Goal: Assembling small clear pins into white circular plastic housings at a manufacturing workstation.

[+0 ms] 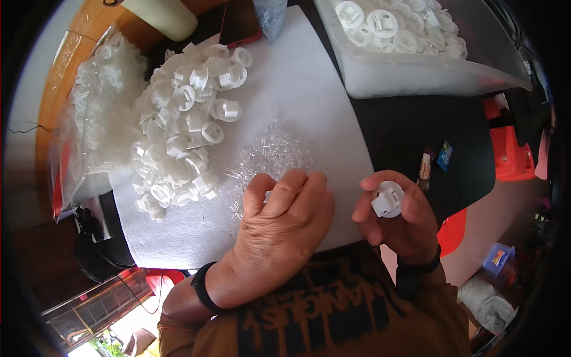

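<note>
My right hand (416,217) grips a white round plastic part (388,199) with a boxy block on its face, held between thumb and fingers off the right side of the grey-white sheet. Over the sheet, my left hand (285,211) is closed, back of the hand up and fingers curled down at the near edge of a pile of small clear plastic pieces (276,149). A small pale bit shows between its fingers, too hidden to name. Left of that pile lies a large heap of similar white plastic parts (178,125).
A clear plastic bag (98,113) of white parts stands at the left. The translucent bin (410,74) at the far right holds more of them. A phone (239,24) lies at the sheet's far edge. On the dark table are a small tube (424,169) and a blue packet (444,156).
</note>
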A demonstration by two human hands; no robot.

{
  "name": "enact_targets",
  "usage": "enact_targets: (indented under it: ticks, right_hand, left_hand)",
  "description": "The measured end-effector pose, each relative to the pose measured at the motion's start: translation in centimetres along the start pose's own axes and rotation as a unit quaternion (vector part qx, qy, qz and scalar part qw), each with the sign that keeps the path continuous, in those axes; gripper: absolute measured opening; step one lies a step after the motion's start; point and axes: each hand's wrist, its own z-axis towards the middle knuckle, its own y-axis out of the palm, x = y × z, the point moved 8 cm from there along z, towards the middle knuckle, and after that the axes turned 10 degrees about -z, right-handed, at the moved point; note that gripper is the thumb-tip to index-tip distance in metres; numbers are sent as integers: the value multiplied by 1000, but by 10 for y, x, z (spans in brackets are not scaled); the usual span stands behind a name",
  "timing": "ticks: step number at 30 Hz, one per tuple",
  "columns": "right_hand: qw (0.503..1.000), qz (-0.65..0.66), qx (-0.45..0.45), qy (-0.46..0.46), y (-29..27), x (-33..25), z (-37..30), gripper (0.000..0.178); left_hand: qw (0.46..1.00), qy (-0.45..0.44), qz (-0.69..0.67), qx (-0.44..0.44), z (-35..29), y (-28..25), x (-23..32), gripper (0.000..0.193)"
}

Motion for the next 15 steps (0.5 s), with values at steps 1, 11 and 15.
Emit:
enact_targets:
  ticks: [1,11,15]
  right_hand:
    - [1000,-8,0,5,2,0,-1,54]
    - [997,-10,-78,1,21,-2,-3,52]
    - [998,-62,-25,8,21,2,-2,58]
  left_hand:
    - [1000,10,18,-13,0,3,2,30]
    - [997,40,68,10,-2,1,10,17]
    - [996,39,77,-1,2,5,13,12]
